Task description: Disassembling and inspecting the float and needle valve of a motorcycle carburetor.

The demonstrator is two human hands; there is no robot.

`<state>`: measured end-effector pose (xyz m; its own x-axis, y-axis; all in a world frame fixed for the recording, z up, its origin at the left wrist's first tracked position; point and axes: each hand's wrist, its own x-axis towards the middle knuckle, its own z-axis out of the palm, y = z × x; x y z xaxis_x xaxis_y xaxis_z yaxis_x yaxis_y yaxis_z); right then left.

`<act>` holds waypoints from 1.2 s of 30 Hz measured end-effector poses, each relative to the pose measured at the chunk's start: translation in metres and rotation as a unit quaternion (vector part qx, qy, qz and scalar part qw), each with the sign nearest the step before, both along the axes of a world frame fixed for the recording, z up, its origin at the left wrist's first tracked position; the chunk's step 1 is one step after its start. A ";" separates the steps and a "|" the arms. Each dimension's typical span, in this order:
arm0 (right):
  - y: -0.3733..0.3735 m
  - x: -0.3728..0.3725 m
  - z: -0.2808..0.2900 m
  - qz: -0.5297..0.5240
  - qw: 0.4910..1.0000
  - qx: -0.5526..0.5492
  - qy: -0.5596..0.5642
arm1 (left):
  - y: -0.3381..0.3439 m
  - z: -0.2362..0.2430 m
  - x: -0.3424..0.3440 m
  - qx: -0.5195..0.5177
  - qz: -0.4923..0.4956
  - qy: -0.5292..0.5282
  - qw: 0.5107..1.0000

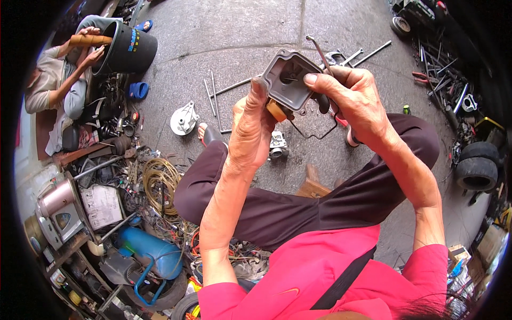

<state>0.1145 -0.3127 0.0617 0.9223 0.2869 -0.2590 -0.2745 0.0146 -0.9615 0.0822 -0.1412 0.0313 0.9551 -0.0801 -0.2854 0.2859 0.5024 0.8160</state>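
Above my lap I hold a grey metal bowl-shaped part (280, 80), squarish and tilted with its hollow side toward me; it looks like a carburetor float bowl. My left hand (249, 125) is closed around its left side, thumb up along the edge. A yellow piece (276, 110) shows under the bowl beside my left fingers. My right hand (358, 101) presses its thumb at the bowl's right rim and also grips a thin metal rod (318, 52) that points up and away. A dark, bent thin loop (314, 136) hangs below, between my hands.
A small carburetor (277, 145) and a round silver hub plate (184, 119) lie on the floor. Metal rods (229, 88) lie beyond. A wooden block (313, 184) sits between my legs. Left are coiled hose (160, 184) and a blue compressor (152, 250); upper left, another person holds a brown cylinder by a black bucket (140, 50).
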 end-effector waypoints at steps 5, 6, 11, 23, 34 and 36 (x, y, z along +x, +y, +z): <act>-0.001 0.001 0.000 0.012 1.000 -0.008 0.017 | 0.000 0.002 -0.003 -0.078 -0.012 0.022 0.997; -0.001 0.001 0.000 0.018 0.999 -0.008 0.027 | -0.001 0.001 -0.003 -0.079 -0.010 0.022 0.997; 0.001 -0.001 0.003 0.031 0.999 -0.017 0.010 | 0.000 -0.002 -0.001 -0.116 -0.023 0.029 0.993; -0.006 0.003 0.013 0.078 0.992 -0.090 0.043 | 0.001 0.002 -0.001 -0.129 0.005 0.050 0.990; -0.046 0.018 0.036 0.158 0.984 0.041 -0.077 | 0.012 -0.006 0.002 -0.108 0.011 0.096 0.989; -0.045 0.020 0.037 0.168 0.976 0.091 -0.103 | 0.008 -0.008 0.002 -0.102 0.012 0.105 0.989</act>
<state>0.1347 -0.3578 0.0984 0.7960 0.6053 0.0050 -0.0945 0.1323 -0.9867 0.0844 -0.1329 0.0233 0.8784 -0.1341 -0.4588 0.4249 0.6586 0.6210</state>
